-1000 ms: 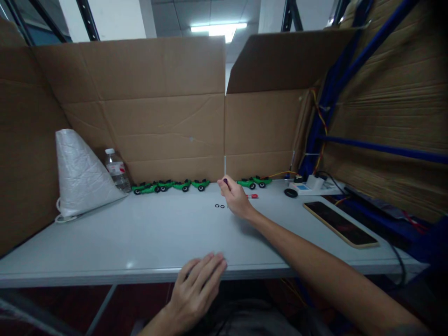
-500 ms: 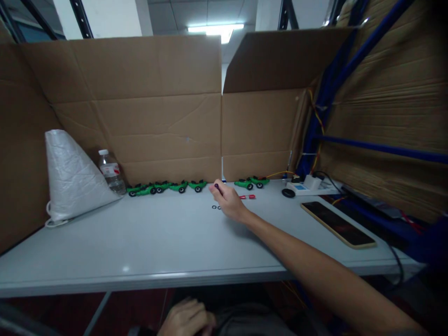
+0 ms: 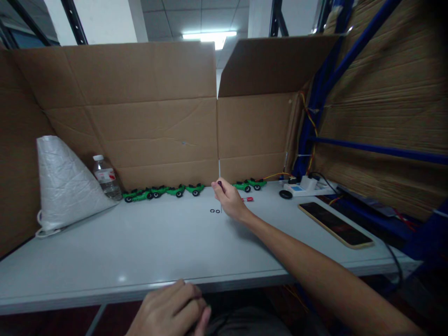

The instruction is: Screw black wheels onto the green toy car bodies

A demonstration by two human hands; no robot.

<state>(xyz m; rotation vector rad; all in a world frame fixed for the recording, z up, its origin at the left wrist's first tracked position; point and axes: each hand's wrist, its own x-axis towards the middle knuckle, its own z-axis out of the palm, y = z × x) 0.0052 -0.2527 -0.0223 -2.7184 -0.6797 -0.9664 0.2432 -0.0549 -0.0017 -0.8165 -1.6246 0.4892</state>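
Observation:
My right hand (image 3: 229, 198) is closed around a slim screwdriver-like tool with a dark handle (image 3: 220, 184); a thin shaft seems to point down toward the tabletop. Two small black rings (image 3: 214, 211) lie on the white table (image 3: 140, 252) just left of that hand. Behind its wrist a red-ended piece (image 3: 248, 199) lies partly hidden. My left hand (image 3: 175, 308) is at the table's front edge with its fingers curled in; anything inside them is hidden. Green toy cars (image 3: 175, 191) stand in a row along the back, with more green cars (image 3: 255, 185) to the right.
A white bag (image 3: 70, 186) and a water bottle (image 3: 105, 175) stand at the back left. On the right are a phone (image 3: 336, 224), a black disc (image 3: 286, 194) and a power strip (image 3: 311, 186) with cables. Cardboard walls (image 3: 157, 126) enclose the back and sides.
My left hand has risen from the lap to the table's front edge. My right hand stays at nearly the same place, still gripping the tool. The view has shifted slightly.

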